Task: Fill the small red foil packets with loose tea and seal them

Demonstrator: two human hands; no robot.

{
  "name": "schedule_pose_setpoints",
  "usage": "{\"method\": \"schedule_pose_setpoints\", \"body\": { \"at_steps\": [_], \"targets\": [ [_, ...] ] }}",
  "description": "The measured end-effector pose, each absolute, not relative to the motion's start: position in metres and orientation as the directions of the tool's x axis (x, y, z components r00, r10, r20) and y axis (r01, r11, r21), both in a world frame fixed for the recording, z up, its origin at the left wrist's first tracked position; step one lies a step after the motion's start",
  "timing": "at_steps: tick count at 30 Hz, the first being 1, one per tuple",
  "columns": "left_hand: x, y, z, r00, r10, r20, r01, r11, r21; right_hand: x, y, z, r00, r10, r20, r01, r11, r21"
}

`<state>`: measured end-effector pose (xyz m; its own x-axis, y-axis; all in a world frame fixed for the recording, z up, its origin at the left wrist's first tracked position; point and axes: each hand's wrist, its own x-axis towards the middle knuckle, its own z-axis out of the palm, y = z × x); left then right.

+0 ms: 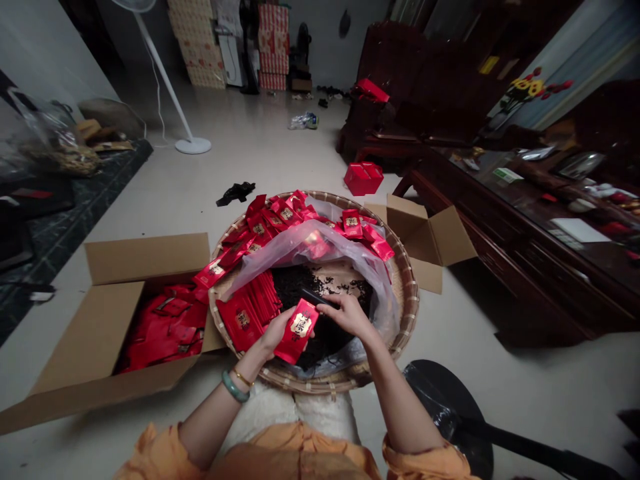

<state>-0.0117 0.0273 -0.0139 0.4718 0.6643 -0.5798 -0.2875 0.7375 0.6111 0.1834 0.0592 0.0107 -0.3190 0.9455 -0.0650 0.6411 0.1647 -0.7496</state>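
My left hand (274,333) is closed around a small red packet (298,330) with a gold label, held over a round woven basket (407,287). My right hand (347,313) is closed on a dark scoop (314,297) whose end meets the packet's top. Under both hands lies a pile of dark loose tea leaves (300,283) on a clear plastic bag (320,250) spread in the basket. A row of red packets (250,313) stands just left of my left hand. More red packets (280,217) lie scattered along the basket's far rim.
An open cardboard box (100,333) holding red packets sits left of the basket. A smaller open box (425,233) stands at right. A dark wooden table (540,227) runs along the right side. A white fan stand (193,143) and stacked cartons (273,47) are farther back.
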Motion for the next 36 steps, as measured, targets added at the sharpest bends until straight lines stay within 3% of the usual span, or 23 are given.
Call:
{"method": "schedule_pose_setpoints", "body": {
  "at_steps": [22, 28, 32, 36],
  "targets": [
    [-0.010, 0.026, -0.008, 0.443, 0.660, -0.607, -0.299, 0.747, 0.594, 0.184, 0.058, 0.003, -0.322, 0.943, -0.082, 0.626, 0.147, -0.766],
    [-0.012, 0.029, -0.013, 0.418, 0.670, -0.613, -0.281, 0.737, 0.614, 0.191, 0.061, -0.007, -0.171, 0.984, -0.041, 0.537, 0.058, -0.842],
    [-0.013, 0.029, -0.017, 0.435, 0.677, -0.594, -0.306, 0.731, 0.610, 0.202, 0.062, -0.022, 0.011, 0.999, -0.048, 0.705, -0.042, -0.708],
    [-0.012, 0.028, -0.020, 0.467, 0.665, -0.583, -0.328, 0.742, 0.584, 0.208, 0.061, -0.038, 0.071, 0.996, -0.053, 0.847, -0.088, -0.524]
  ]
}}
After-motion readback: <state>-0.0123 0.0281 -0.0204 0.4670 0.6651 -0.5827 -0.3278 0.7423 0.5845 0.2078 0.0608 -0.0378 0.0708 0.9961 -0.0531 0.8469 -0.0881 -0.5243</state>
